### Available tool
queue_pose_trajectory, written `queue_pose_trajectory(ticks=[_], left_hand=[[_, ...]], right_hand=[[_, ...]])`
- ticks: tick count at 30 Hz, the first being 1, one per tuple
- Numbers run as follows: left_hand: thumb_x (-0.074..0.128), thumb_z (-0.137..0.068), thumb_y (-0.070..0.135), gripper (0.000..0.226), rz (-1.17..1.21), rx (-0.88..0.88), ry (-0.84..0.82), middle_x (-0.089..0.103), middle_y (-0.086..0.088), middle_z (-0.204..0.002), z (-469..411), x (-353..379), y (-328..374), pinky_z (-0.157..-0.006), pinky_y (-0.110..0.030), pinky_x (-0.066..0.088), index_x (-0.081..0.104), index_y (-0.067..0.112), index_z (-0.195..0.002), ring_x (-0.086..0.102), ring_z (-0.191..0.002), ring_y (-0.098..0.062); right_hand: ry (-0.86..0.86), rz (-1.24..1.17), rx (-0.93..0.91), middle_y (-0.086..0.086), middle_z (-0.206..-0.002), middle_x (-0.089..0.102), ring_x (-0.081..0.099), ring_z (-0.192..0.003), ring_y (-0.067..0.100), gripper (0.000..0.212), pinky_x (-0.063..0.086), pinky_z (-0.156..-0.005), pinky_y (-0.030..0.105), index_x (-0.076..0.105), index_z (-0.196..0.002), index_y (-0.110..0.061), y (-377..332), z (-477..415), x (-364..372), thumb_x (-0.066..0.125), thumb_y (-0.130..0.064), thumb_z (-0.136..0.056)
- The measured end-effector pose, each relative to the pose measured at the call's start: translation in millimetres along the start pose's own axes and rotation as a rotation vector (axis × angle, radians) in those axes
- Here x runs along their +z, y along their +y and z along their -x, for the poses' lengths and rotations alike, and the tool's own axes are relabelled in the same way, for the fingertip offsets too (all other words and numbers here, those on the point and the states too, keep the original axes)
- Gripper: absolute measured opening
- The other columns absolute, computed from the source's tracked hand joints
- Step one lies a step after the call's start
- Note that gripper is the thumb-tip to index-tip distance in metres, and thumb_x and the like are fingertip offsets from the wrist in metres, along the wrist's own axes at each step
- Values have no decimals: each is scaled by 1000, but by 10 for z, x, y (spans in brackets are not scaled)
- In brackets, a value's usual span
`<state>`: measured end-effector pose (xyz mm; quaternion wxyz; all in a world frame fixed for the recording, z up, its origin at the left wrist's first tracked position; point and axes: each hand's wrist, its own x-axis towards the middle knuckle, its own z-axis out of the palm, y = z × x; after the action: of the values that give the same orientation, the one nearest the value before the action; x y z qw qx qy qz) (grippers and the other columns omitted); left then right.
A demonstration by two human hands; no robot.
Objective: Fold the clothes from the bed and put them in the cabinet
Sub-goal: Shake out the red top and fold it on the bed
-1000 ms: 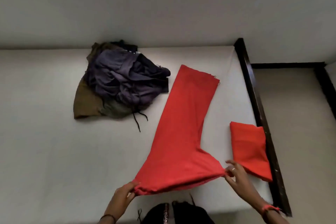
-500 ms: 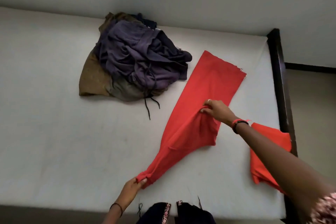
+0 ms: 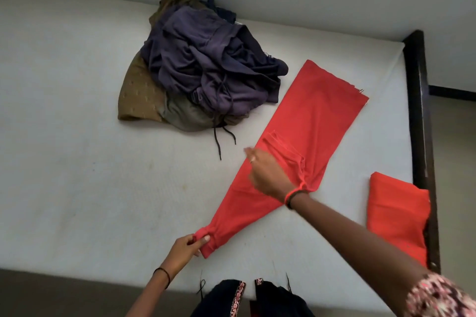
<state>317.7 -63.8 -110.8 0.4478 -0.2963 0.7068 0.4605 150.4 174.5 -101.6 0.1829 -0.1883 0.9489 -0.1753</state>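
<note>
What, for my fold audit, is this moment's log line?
left hand pinches end of red cloth trousers | right hand flat over them

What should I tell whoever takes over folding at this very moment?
The left hand pinches the near end of the red garment, which lies stretched out on the bed.
The right hand is over its middle, fingers seemingly straight, though it is blurred.
Done: one folded red piece sits at the bed's right edge, and the garment's side flap is folded in.
Left: finish this fold, fold the pile at the far side, and carry everything to the cabinet, which is not in view.
</note>
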Motion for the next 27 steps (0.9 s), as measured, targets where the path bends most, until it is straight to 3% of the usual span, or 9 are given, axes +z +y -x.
queue_pose_trajectory(ticks=[4,8,11,14,17,19,21,24,27], left_hand=[[69,-82,39,40,-42,34,108,62,-5,-67,98,-44,130,-61,-21,40,65,-1,-79,54,-60,-12],[70,-80,41,38,-102,80,141,56,-2,-60,226,-39,315,-56,-21,36,57,8,-65,47,-55,-11],[70,-81,37,43,-135,118,170,46,4,-51,346,27,501,-46,-15,28,45,14,-56,37,-46,-7],[70,-82,35,43,-152,157,152,45,5,-50,454,42,668,-43,-11,28,45,15,-54,37,-42,-3],[61,-83,51,40,-209,199,7,61,3,-57,567,-103,869,-53,-13,42,60,17,-62,48,-45,-2],[43,-85,62,49,-211,194,-53,72,5,-70,579,-258,1003,-69,-24,50,70,23,-76,57,-49,-6],[33,-79,77,65,-110,271,34,74,5,-76,488,-413,1095,-76,-28,51,71,25,-87,63,-56,-10],[33,-86,70,64,2,570,29,74,10,-95,314,-452,1206,-92,-16,45,70,21,-101,67,-93,-4],[28,-94,45,53,-45,534,-206,72,11,-105,171,-228,1403,-95,-4,37,72,17,-105,61,-108,1]], right_hand=[[-144,75,-269,20,-150,32,28,-141,31,93,19,-116,50,23,-145,4,-524,807,538,59,-38,-71],[-214,65,-122,16,-152,31,25,-142,27,123,15,-112,47,19,-147,1,-892,1127,849,78,-55,-55],[-56,-110,17,10,-145,42,38,-136,20,101,15,-113,38,34,-139,0,-1007,1108,938,80,-35,-57],[107,-284,143,7,-132,57,54,-122,18,63,13,-116,29,48,-127,0,-1079,1063,890,56,-27,-71],[87,-385,211,7,-128,61,47,-124,17,63,14,-115,21,55,-124,-1,-1050,1117,838,51,-41,-75],[26,-485,264,0,-144,44,38,-136,21,74,6,-115,13,48,-135,-4,-1007,1178,812,47,-50,-77],[-52,-598,308,-7,-150,31,26,-143,19,81,3,-112,7,37,-144,-10,-983,1239,762,41,-53,-75],[-42,-689,338,-5,-151,34,22,-143,17,84,16,-109,11,32,-146,-16,-1026,1290,575,39,-56,-72],[12,-811,375,1,-123,63,56,-113,9,64,42,-88,18,52,-130,-26,-1064,1303,413,43,-52,-72]])
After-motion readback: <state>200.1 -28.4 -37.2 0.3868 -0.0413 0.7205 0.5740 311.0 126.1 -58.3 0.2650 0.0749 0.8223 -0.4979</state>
